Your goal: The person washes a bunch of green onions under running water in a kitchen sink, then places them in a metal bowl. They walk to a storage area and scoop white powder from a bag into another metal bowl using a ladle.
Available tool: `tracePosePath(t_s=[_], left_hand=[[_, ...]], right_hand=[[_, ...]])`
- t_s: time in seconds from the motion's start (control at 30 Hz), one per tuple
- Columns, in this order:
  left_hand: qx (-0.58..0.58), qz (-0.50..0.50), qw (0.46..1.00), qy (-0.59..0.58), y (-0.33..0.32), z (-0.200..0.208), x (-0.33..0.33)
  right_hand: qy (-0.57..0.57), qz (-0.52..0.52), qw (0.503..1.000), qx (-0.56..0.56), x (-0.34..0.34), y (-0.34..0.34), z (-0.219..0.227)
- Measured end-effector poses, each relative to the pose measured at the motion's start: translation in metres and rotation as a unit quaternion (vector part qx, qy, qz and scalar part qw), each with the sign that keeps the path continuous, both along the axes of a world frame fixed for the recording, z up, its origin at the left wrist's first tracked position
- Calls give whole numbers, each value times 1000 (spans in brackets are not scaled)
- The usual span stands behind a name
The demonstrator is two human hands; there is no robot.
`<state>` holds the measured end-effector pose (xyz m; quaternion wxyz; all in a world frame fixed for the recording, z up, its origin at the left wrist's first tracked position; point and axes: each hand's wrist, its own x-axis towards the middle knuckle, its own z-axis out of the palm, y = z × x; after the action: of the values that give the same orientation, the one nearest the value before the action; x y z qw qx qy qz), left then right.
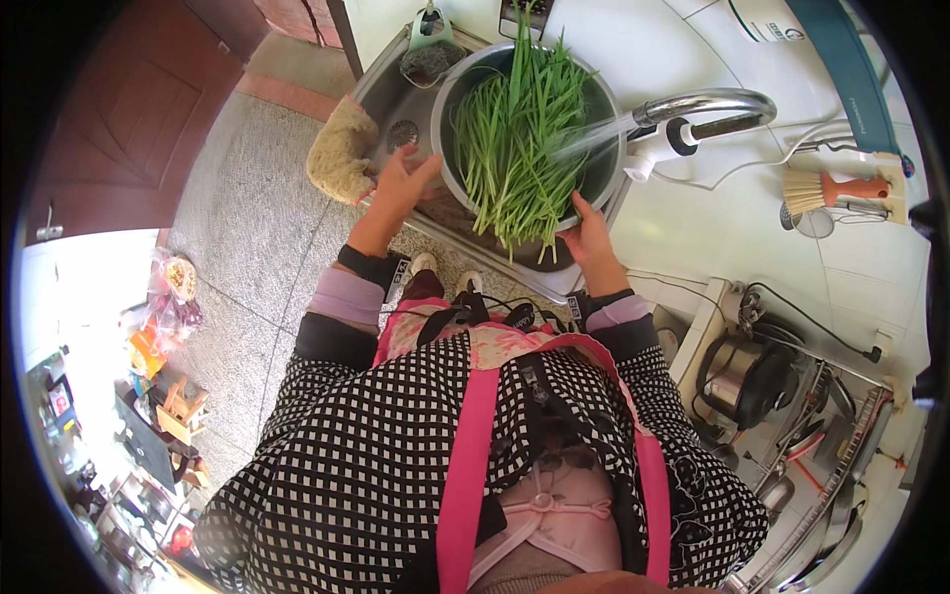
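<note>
Green leafy stalks lie heaped in a round metal basin, their pale ends poking over its near rim. The basin stands in a metal sink, with water spraying in from a curved tap. The right hand has its grip around the basin's near right rim; the left hand has a loose grip, fingers spread beside the basin, contact unclear. Beyond, a mint-green holder contains a dark scouring pad.

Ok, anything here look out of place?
Nothing spilled or damaged stands out. Slightly untidy: long greens poke past the rim of the metal basin, and a shaggy tan cloth droops over the sink edge.
</note>
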<state>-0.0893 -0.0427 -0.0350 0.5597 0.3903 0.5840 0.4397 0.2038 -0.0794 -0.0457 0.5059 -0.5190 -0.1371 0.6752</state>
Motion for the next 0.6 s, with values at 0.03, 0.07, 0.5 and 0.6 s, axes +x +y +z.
tracePosePath(t_s=[0.03, 0.07, 0.5, 0.6], left_hand=[[-91, -30, 992, -85, -2, 5, 3], [-104, -82, 985, -114, -1, 11, 5], [-139, -124, 961, -202, 13, 39, 50], [-137, -16, 973, -187, 1, 38, 72]], right_hand=[[0, 5, 1000, 28, 4, 4, 3], [-13, 8, 999, 30, 7, 7, 6], [-28, 67, 997, -5, 65, 49, 48], [-206, 105, 972, -45, 77, 62, 63]])
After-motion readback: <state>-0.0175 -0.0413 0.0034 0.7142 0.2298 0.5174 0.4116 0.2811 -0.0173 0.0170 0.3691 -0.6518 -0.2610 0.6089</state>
